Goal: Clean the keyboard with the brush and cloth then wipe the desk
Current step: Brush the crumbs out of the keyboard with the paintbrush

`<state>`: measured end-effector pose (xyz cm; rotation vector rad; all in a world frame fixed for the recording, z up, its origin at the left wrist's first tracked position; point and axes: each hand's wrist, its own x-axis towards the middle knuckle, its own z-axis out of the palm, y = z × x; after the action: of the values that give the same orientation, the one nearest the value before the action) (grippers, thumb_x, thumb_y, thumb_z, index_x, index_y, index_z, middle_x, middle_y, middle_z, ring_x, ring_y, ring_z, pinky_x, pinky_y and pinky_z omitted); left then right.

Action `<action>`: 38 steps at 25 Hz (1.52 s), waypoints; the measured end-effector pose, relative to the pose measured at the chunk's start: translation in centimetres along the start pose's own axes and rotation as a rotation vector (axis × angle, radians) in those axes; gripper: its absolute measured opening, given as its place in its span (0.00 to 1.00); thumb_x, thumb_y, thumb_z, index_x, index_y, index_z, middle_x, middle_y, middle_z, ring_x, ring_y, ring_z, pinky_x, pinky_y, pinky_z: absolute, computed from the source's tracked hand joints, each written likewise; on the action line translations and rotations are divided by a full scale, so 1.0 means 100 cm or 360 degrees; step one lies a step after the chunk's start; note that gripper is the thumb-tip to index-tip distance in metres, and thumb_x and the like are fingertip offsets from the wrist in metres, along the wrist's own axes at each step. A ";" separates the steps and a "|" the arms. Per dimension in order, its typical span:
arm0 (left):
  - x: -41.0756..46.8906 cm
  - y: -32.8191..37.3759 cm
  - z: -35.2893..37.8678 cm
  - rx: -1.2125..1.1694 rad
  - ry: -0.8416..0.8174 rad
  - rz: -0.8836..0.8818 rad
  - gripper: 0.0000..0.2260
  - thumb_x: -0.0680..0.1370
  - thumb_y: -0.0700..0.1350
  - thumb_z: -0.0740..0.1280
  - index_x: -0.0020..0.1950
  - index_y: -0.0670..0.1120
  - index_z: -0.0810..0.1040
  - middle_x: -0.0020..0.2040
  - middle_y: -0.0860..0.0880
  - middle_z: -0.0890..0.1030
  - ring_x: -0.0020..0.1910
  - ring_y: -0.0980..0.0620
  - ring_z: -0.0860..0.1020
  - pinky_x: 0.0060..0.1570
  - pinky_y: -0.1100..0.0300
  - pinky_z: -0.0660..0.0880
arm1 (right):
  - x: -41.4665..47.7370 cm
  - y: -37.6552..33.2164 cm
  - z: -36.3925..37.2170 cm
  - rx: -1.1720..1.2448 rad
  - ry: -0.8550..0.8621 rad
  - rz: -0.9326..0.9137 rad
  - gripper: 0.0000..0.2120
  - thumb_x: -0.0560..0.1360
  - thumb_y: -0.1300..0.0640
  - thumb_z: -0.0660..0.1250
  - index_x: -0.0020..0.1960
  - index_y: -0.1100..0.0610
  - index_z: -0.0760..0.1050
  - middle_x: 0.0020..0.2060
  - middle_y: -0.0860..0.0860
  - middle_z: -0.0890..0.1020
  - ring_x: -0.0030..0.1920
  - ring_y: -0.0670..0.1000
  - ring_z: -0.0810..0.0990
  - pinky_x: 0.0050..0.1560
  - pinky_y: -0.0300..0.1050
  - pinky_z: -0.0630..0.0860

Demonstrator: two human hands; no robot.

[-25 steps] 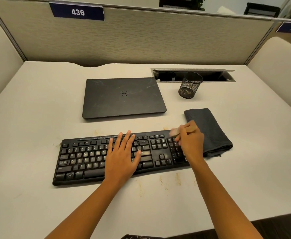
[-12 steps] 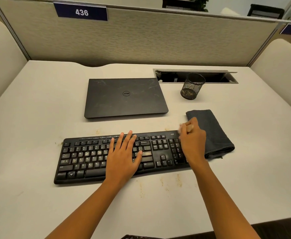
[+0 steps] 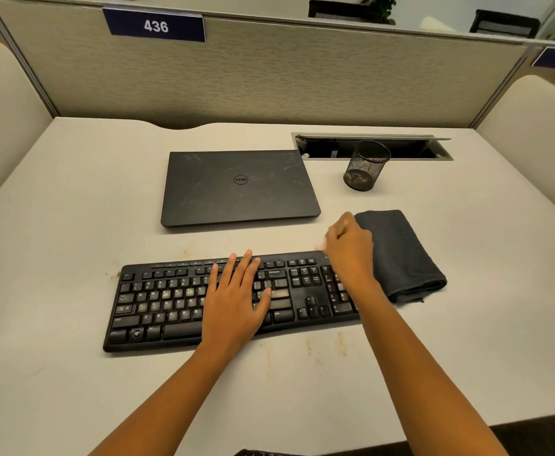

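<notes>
Keyboard (image 3: 233, 304) sits centre frame on the desk (image 3: 72, 390); I have my left hand (image 3: 236, 301) spread flat on its keys. My right hand (image 3: 350, 248), blurred at the keyboard's upper right corner, is curled around something I can't identify. A wide sweep could flick grit onto the folded cloth (image 3: 401, 255) just beyond.

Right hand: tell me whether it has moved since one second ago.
Yes. The right hand has shifted away from the person, past the keyboard's far edge toward the laptop.
</notes>
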<state>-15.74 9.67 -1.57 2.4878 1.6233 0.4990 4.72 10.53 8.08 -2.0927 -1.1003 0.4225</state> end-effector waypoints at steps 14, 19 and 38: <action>0.001 -0.001 0.002 -0.0017 0.0003 0.0003 0.29 0.79 0.63 0.48 0.77 0.51 0.63 0.79 0.52 0.59 0.79 0.50 0.53 0.77 0.47 0.46 | 0.003 0.013 -0.002 0.0547 -0.0479 0.0316 0.15 0.79 0.61 0.60 0.38 0.63 0.78 0.29 0.55 0.80 0.23 0.46 0.73 0.21 0.34 0.68; 0.000 -0.001 0.002 -0.0035 0.0022 0.0006 0.29 0.79 0.63 0.48 0.76 0.50 0.65 0.78 0.52 0.60 0.78 0.49 0.55 0.77 0.47 0.47 | 0.012 0.031 -0.024 0.0050 0.0139 0.0063 0.09 0.79 0.60 0.60 0.43 0.64 0.72 0.33 0.56 0.80 0.30 0.49 0.79 0.30 0.43 0.77; 0.000 0.001 0.000 -0.0015 -0.0033 -0.0046 0.35 0.79 0.65 0.45 0.80 0.45 0.54 0.80 0.48 0.53 0.79 0.49 0.50 0.77 0.47 0.49 | -0.045 -0.010 0.006 0.0533 -0.0470 -0.0261 0.05 0.80 0.60 0.60 0.46 0.59 0.72 0.32 0.55 0.80 0.28 0.51 0.76 0.29 0.44 0.75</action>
<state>-15.65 9.60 -1.59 2.4506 1.6426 0.4747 1.16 7.49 8.17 -1.6688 -1.2602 0.7950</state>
